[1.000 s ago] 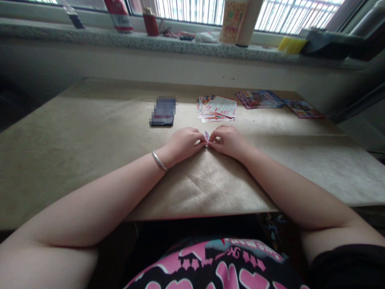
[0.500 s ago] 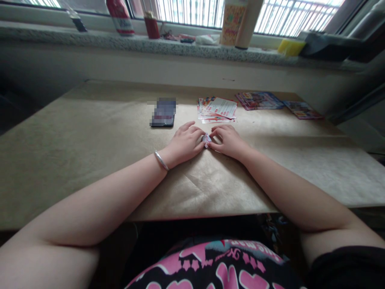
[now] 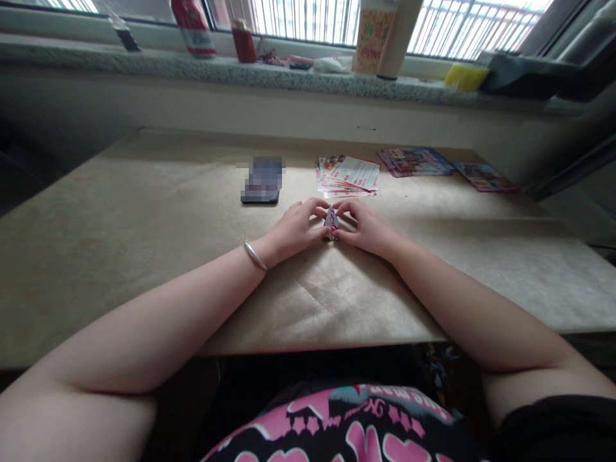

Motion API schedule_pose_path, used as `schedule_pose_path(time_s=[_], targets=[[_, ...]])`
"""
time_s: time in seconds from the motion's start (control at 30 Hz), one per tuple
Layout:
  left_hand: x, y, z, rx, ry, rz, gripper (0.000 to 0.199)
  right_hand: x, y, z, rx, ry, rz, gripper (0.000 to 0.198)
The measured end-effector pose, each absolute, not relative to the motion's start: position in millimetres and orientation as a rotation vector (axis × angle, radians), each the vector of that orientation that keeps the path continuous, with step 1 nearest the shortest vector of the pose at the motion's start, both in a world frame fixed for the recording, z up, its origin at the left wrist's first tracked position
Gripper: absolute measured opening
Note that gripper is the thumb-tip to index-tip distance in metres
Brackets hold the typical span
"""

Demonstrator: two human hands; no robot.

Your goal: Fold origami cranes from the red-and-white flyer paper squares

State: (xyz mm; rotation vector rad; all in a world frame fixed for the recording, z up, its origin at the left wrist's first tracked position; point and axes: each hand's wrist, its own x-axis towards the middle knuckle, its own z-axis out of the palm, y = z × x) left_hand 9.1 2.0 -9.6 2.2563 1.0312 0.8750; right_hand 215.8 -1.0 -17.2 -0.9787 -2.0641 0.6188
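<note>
A small folded piece of printed paper [image 3: 332, 221], greyish with pink and white marks, stands between my two hands close above the table [image 3: 308, 289]. It narrows to a point at its far end. My left hand [image 3: 304, 224] pinches its left side with thumb and fingers, and a silver bangle [image 3: 256, 256] circles that wrist. On the other side my right hand [image 3: 363, 224] grips the paper, thumb near the front and fingertips at the far point. The fingertips partly cover its edges.
Beyond my hands lies a fanned stack of printed cards [image 3: 349, 174]. A phone [image 3: 262, 181], partly blurred out, rests to the left. Farther right are a pile of colourful cards [image 3: 416, 162] and another pile [image 3: 486, 176]. Bottles and a cup [image 3: 373, 42] line the windowsill [image 3: 289, 77].
The paper looked flatter and wider before; now it appears as a taller, narrower pointed shape. My left fingers have curled in toward its far end, and my right fingertips have closed there too.
</note>
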Motion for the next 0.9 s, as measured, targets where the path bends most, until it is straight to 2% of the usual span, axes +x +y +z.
schedule_pose_path(time_s=[0.23, 0.4, 0.57, 0.9], targets=[[8.7, 5.6, -10.5, 2.118, 0.891, 1.035, 0.030, 209.4, -10.0, -13.1, -1.126, -1.914, 0.735, 0.027], [8.6, 1.1, -3.4, 2.181, 0.858, 1.014, 0.018, 210.4, -11.6, -7.9, -1.143, -2.008, 0.563, 0.013], [8.4, 0.2, -2.1, 2.271, 0.843, 1.087, 0.018, 210.5, -13.0, -6.0, -1.101, -2.008, 0.354, 0.015], [7.8, -2.1, 1.7, 2.372, 0.760, 1.264, 0.015, 204.5, -17.2, -5.3, -1.115, -2.065, 0.238, 0.018]])
